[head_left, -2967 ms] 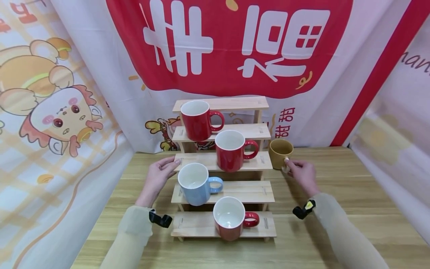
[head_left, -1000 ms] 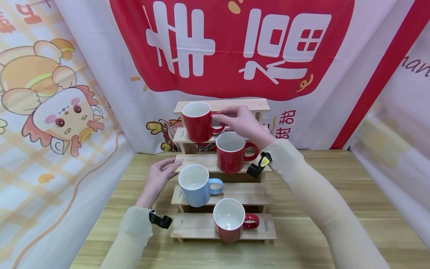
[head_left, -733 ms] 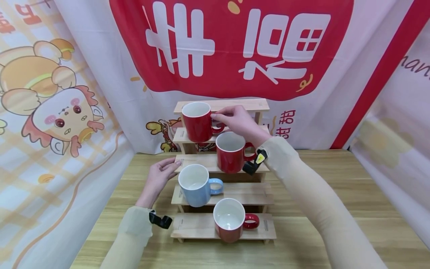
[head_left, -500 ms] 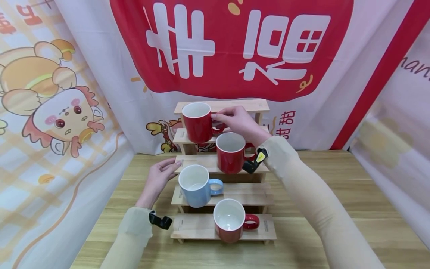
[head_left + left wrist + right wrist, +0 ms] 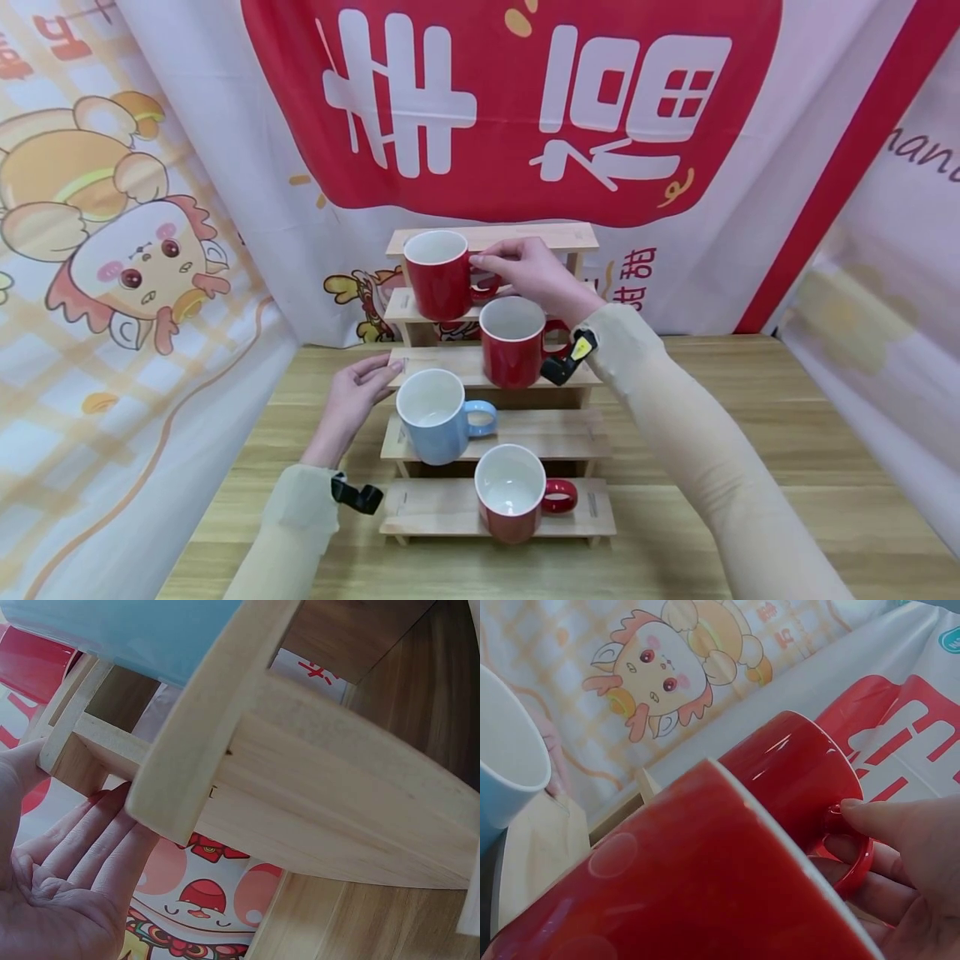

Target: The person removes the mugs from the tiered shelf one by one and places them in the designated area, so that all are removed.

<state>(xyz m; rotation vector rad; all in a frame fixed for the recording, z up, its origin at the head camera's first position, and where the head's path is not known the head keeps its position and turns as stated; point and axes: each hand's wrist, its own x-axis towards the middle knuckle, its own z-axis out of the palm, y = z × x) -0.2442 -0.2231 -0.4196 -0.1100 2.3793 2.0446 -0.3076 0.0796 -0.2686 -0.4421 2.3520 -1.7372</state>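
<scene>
My right hand (image 5: 542, 277) pinches the handle of the upper red mug (image 5: 441, 283), which stands on the second board from the top of a stepped wooden shelf (image 5: 420, 508). In the right wrist view the thumb lies on top of the handle and fingers pass through its loop. At the left end of the middle board, my left hand (image 5: 351, 404) holds the edge between thumb and fingers. A second red mug (image 5: 512, 350) is on that middle board. Below it are a light blue mug (image 5: 433, 425) and, on the lowest board, another red mug (image 5: 510, 500).
The shelf stands on a wood-grain table (image 5: 757, 417) near a printed cloth (image 5: 510, 108) at the back. Cloth panels also close off both sides. The second red mug sits close under my right wrist, and its handle is partly covered by the wrist camera.
From a brown mug right of the shelf, my right hand has moved up and left to the upper red mug's handle. The sleeve now covers the brown mug's spot. The left hand stays put.
</scene>
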